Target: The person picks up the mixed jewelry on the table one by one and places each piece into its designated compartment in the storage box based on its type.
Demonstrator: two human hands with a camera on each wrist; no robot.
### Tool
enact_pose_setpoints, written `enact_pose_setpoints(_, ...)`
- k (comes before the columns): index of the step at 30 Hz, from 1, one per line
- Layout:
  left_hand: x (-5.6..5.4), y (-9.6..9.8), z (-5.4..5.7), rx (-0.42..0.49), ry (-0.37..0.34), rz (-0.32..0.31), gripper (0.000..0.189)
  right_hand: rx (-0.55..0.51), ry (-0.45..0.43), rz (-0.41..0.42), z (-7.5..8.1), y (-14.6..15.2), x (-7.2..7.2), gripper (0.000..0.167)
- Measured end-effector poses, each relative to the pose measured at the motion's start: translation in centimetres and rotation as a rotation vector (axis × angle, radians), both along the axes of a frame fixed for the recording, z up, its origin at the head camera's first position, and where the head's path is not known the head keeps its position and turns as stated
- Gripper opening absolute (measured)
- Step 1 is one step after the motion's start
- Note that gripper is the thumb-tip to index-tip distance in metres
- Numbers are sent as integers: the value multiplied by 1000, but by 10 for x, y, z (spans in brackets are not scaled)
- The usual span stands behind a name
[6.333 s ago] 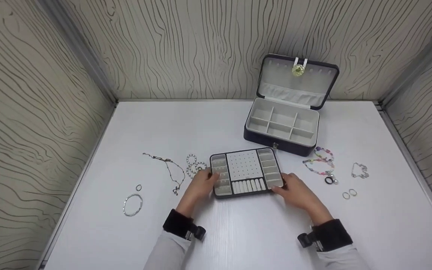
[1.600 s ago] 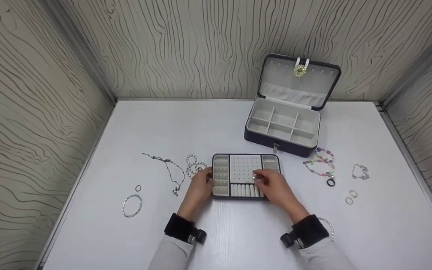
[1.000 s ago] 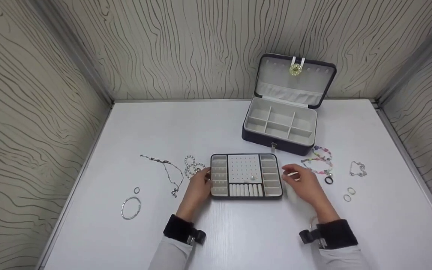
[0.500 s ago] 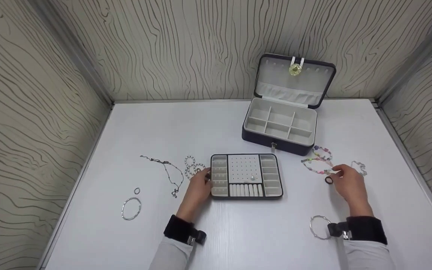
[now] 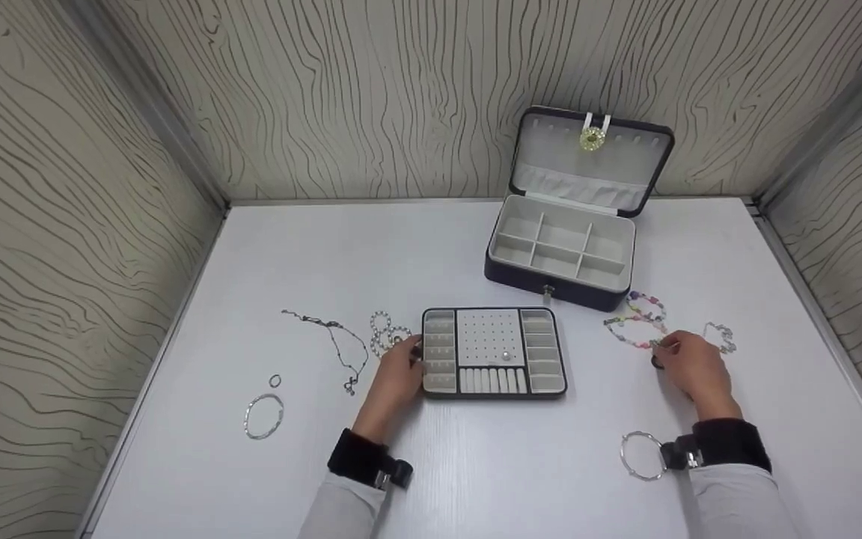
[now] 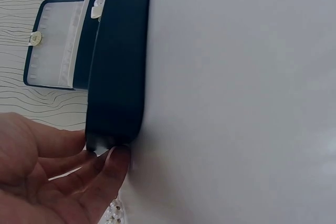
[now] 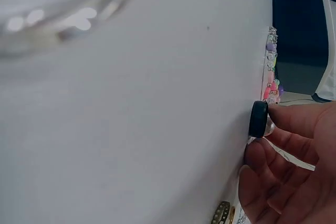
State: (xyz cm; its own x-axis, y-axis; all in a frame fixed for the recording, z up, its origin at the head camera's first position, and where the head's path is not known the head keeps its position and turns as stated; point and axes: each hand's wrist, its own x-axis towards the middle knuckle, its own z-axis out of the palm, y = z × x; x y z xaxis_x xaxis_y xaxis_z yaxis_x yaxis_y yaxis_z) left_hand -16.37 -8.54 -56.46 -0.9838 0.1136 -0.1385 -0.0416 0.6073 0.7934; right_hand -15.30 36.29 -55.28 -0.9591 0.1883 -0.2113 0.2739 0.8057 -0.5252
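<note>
A dark-edged jewelry tray (image 5: 494,395) rests on the table, and my left hand (image 5: 399,368) grips its left side, fingers and thumb around the corner in the left wrist view. One pearl stud earring (image 5: 506,356) sits in the tray's dotted panel, above the padded ring rolls. To the right, my right hand (image 5: 694,367) is low over the table, pinching another pearl earring (image 7: 270,126) between thumb and forefinger. A black ring (image 7: 258,119) stands right beside that pearl. Beaded bracelets (image 5: 631,342) lie just beyond these fingertips.
Behind the tray stands a dark jewelry box (image 5: 551,287) with its lid raised and several compartments. A silver bracelet (image 5: 727,346) and a bangle (image 5: 623,451) lie at right. On the left are a chain necklace (image 5: 336,342), pearl strand (image 5: 376,335), and another bangle (image 5: 247,421).
The tray, earlier held tilted by both hands, now lies flat with a pearl stud in its panel. My right hand has left it, moving right to the second pearl earring.
</note>
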Motion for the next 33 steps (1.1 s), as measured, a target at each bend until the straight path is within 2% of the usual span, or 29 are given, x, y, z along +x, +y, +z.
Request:
enact_pose_setpoints(5, 2, 0, 2, -13, 2, 5, 48, -14, 5, 35, -2, 2, -2, 32)
enact_pose_setpoints(10, 2, 0, 2, -5, -16, 11, 49, -36, 20, 33, 3, 1, 2, 31)
enact_pose_setpoints(16, 1, 0, 2, -12, -22, 11, 49, -41, 196, -51, 19, -17, 6, 24)
enact_pose_setpoints(18, 1, 0, 2, -14, -27, 12, 49, -107, 236, -81, 25, -26, 6, 23)
enact_pose_setpoints(22, 1, 0, 1, -6, -27, 11, 49, -276, 240, -97, 33, -47, 6, 26)
enact_pose_setpoints(26, 1, 0, 0, -2, -18, 5, 49, -380, 234, -24, 32, -75, 7, 25)
enact_pose_setpoints(30, 0, 0, 0, -3, -17, 6, 49, -436, 208, 78, 25, -104, 8, 23)
enact_pose_setpoints(33, 1, 0, 1, -7, -20, 12, 49, -450, 182, 120, 21, -123, 8, 23)
